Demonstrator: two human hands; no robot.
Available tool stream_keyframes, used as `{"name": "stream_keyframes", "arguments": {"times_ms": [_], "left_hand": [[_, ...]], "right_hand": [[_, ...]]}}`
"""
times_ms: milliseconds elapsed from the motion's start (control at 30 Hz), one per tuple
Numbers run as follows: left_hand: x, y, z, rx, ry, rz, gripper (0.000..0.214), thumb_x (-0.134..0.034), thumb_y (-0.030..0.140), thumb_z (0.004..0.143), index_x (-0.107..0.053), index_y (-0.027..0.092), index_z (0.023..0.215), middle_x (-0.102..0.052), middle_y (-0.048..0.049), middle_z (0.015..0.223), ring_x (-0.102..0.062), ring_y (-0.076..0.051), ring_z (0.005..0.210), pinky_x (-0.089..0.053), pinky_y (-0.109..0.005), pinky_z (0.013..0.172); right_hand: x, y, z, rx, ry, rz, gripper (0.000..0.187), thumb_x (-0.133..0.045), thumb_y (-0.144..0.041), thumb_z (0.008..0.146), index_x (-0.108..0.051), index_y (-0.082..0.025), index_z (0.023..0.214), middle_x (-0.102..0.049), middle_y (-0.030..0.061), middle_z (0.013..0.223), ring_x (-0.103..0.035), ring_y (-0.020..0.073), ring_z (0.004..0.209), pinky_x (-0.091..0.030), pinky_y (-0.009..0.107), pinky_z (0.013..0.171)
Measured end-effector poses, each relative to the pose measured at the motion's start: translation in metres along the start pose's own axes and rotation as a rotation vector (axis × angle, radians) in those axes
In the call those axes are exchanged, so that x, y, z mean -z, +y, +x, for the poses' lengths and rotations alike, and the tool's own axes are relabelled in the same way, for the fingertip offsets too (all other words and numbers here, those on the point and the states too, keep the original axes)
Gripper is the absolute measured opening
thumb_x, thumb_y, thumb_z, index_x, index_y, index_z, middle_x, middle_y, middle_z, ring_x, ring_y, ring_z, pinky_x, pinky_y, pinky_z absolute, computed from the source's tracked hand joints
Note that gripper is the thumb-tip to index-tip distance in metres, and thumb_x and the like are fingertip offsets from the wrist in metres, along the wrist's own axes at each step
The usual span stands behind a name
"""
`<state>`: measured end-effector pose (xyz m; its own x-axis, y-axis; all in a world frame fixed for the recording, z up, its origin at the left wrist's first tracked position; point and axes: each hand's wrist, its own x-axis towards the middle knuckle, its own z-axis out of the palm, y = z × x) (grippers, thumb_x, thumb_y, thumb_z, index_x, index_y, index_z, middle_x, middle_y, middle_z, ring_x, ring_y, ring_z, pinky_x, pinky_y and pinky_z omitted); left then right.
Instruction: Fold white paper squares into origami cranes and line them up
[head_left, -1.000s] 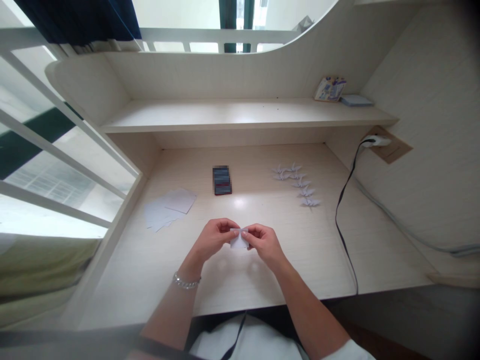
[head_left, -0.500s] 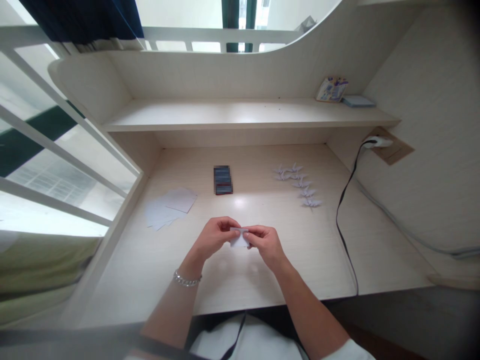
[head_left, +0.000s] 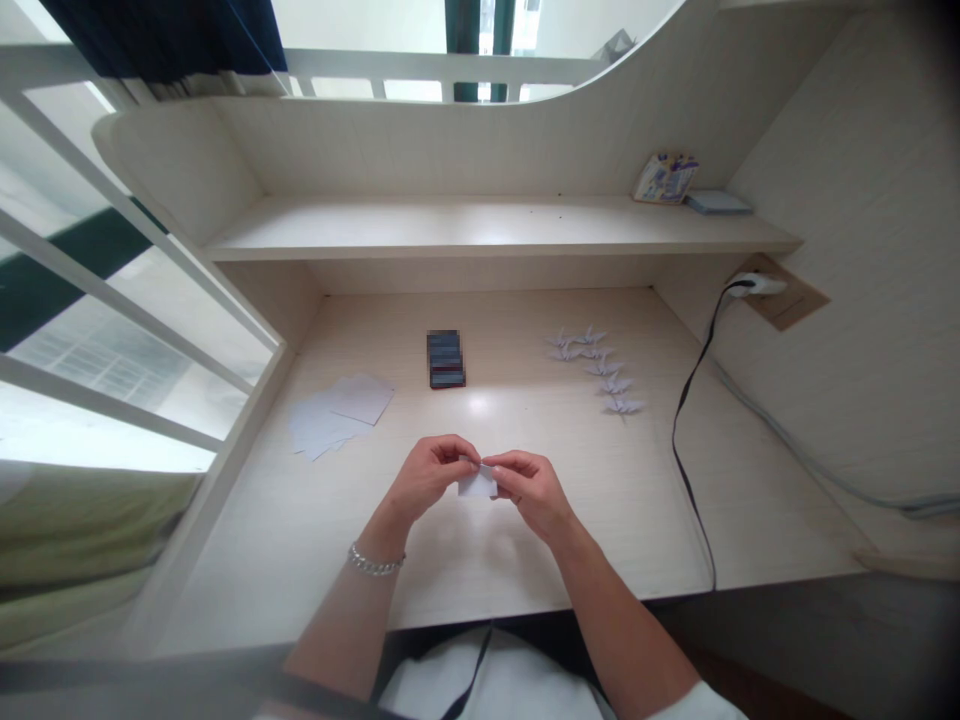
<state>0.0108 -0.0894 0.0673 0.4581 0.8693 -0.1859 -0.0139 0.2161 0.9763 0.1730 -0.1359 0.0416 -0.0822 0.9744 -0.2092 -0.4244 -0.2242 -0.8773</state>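
Between my two hands is a small folded piece of white paper [head_left: 477, 485], held just above the desk near its front. My left hand [head_left: 433, 474], with a silver chain bracelet on the wrist, pinches the paper's upper edge between thumb and fingers. From the other side my right hand [head_left: 529, 486] grips the same edge, its fingertips almost touching the left ones. The fingers cover the top of the paper. Several folded white paper cranes [head_left: 602, 368] sit in a curved line at the right. Loose white paper sheets [head_left: 341, 412] lie overlapping at the left.
A dark, pixelated rectangular object [head_left: 446, 359] lies mid-desk toward the back. A black cable [head_left: 681, 410] runs from a wall socket [head_left: 780, 290] down over the desk's right side. The raised shelf [head_left: 450, 225] carries a patterned box [head_left: 666, 178] and a flat pale item [head_left: 718, 203].
Both thumbs have moved up to the paper's top edge, and the fingertips have drawn closer together. More of the paper's face shows below them.
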Motion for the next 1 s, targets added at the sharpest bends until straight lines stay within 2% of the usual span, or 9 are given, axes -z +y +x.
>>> {"name": "stream_keyframes", "arguments": {"times_ms": [133, 300, 500, 733, 1000], "left_hand": [[-0.001, 0.002, -0.002, -0.051, -0.016, 0.122, 0.009, -0.061, 0.018, 0.070, -0.067, 0.013, 0.075, -0.063, -0.0039, 0.071, -0.054, -0.012, 0.064, -0.041, -0.023, 0.058], [-0.002, 0.000, -0.003, -0.064, -0.017, 0.185, 0.010, -0.063, 0.017, 0.068, -0.067, 0.012, 0.076, -0.063, -0.0045, 0.071, -0.055, -0.012, 0.063, -0.042, -0.022, 0.057], [0.000, -0.005, -0.004, -0.037, 0.044, 0.152, 0.013, -0.067, 0.022, 0.067, -0.065, 0.011, 0.074, -0.062, -0.0038, 0.066, -0.054, -0.011, 0.059, -0.042, -0.022, 0.054], [0.002, -0.008, -0.005, -0.009, 0.036, 0.094, 0.017, -0.062, 0.023, 0.072, -0.067, 0.012, 0.085, -0.066, -0.0062, 0.075, -0.057, -0.013, 0.065, -0.044, -0.023, 0.059], [-0.003, -0.009, -0.005, -0.025, 0.132, 0.104, 0.021, -0.064, 0.025, 0.070, -0.070, 0.013, 0.086, -0.069, -0.0090, 0.084, -0.061, -0.016, 0.074, -0.047, -0.026, 0.065]], "right_hand": [[-0.002, -0.005, 0.001, -0.096, 0.039, -0.006, 0.032, -0.062, -0.044, 0.074, -0.071, -0.015, 0.078, -0.063, 0.0053, 0.068, -0.057, 0.0135, 0.060, -0.048, 0.025, 0.050], [-0.001, -0.005, 0.004, -0.104, 0.010, -0.102, 0.024, -0.072, -0.036, 0.064, -0.070, -0.015, 0.075, -0.063, 0.0035, 0.069, -0.056, 0.0126, 0.061, -0.047, 0.023, 0.051], [0.000, -0.004, 0.004, -0.065, 0.005, -0.149, 0.024, -0.074, -0.034, 0.062, -0.071, -0.015, 0.075, -0.066, 0.0040, 0.067, -0.057, 0.0136, 0.060, -0.047, 0.026, 0.054], [0.000, -0.003, 0.003, -0.077, 0.049, -0.121, 0.024, -0.077, -0.033, 0.058, -0.070, -0.014, 0.072, -0.065, 0.0042, 0.065, -0.058, 0.0148, 0.060, -0.047, 0.026, 0.052], [-0.001, 0.000, 0.003, -0.130, 0.092, -0.035, 0.023, -0.078, -0.031, 0.055, -0.068, -0.015, 0.068, -0.063, 0.0029, 0.064, -0.058, 0.0151, 0.062, -0.048, 0.028, 0.055]]}}
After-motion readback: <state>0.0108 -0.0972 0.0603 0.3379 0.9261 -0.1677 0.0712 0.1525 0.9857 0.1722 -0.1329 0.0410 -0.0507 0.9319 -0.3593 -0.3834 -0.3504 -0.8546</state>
